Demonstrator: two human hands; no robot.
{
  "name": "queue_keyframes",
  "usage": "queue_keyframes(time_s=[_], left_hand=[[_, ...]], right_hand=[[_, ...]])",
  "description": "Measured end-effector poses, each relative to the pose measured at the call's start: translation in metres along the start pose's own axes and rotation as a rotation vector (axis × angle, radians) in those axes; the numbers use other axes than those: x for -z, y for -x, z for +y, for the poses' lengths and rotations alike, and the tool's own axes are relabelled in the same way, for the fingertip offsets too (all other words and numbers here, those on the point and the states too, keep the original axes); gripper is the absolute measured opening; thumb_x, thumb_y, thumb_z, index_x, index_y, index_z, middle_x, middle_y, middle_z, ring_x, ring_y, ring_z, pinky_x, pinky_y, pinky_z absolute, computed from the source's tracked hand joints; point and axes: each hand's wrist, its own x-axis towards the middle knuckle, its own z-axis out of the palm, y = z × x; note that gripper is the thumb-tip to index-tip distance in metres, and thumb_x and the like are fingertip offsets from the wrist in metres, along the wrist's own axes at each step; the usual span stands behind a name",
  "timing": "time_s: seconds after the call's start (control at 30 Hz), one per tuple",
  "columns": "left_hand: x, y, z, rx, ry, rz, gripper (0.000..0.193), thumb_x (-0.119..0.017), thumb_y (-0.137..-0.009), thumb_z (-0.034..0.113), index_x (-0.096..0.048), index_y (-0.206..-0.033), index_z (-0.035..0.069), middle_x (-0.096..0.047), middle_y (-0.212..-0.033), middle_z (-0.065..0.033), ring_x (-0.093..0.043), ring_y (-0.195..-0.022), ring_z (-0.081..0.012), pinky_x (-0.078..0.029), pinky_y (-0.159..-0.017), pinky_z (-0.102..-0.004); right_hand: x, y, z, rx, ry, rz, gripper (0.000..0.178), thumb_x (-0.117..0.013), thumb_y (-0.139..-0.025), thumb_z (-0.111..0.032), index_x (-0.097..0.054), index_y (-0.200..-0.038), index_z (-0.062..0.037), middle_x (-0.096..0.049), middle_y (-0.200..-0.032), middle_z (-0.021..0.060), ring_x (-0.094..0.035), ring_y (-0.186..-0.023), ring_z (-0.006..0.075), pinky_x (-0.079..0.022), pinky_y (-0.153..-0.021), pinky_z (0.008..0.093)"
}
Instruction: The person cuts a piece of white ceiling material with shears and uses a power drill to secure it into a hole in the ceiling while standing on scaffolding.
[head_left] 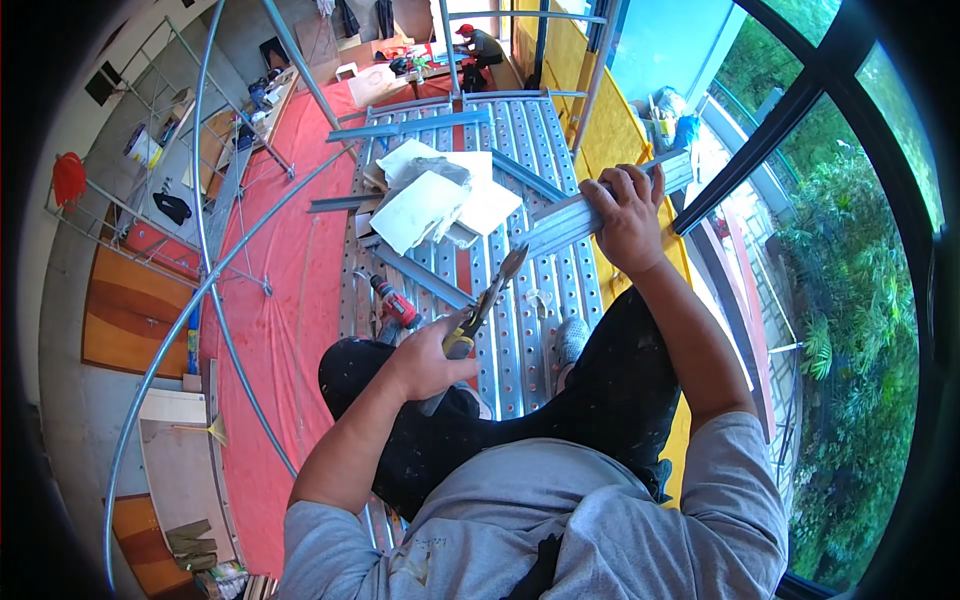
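The left hand (428,362) is closed around the handles of the tin snips (488,302), whose blades meet the near end of a steel channel (562,227), clamped by the right hand (630,218) above perforated planks (515,365). Cutting seems the step in hand; the next squeeze calls for a steady channel.

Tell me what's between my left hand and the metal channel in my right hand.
In the head view, snips span that stretch: handles in your left hand, blades at the left end of the metal channel in your right hand.
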Motion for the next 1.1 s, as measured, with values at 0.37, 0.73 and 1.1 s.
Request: queue_keyframes(time_s=[0.37,0.73,1.1], left_hand=[[-0.014,-0.007,-0.018,0.067,0.108,-0.022,0.082,-0.076,-0.080,0.037,-0.050,-0.150,0.004,-0.070,-0.116,-0.0225,-0.068,-0.106,-0.0325,-0.051,-0.097,-0.0387],[-0.033,-0.006,-0.016,-0.034,0.226,0.063,0.047,-0.077,-0.087,0.031,-0.063,-0.119,0.000,-0.065,-0.092,-0.0056,-0.060,-0.083,-0.0139,-0.050,-0.080,-0.0321],[-0.030,-0.007,-0.018,-0.021,0.132,0.095,0.074,-0.080,-0.081,0.031,-0.054,-0.142,-0.001,-0.065,-0.097,-0.0074,-0.060,-0.085,-0.0160,-0.051,-0.082,-0.0334]], right_hand=[[0.005,0.002,-0.008,-0.010,0.028,-0.011,0.042,-0.074,-0.075,-0.008,-0.070,-0.114,-0.0222,-0.062,-0.107,0.0038,-0.058,-0.116,0.0280,-0.024,-0.114,0.0653],[0.000,0.004,-0.010,-0.027,0.058,-0.030,0.035,-0.069,-0.079,-0.009,-0.068,-0.112,-0.0208,-0.062,-0.105,0.0049,-0.058,-0.115,0.0285,-0.027,-0.113,0.0630],[0.002,0.001,-0.010,0.003,0.061,-0.023,0.036,-0.067,-0.081,-0.008,-0.067,-0.114,-0.0218,-0.061,-0.105,0.0045,-0.058,-0.115,0.0282,-0.027,-0.114,0.0618]])
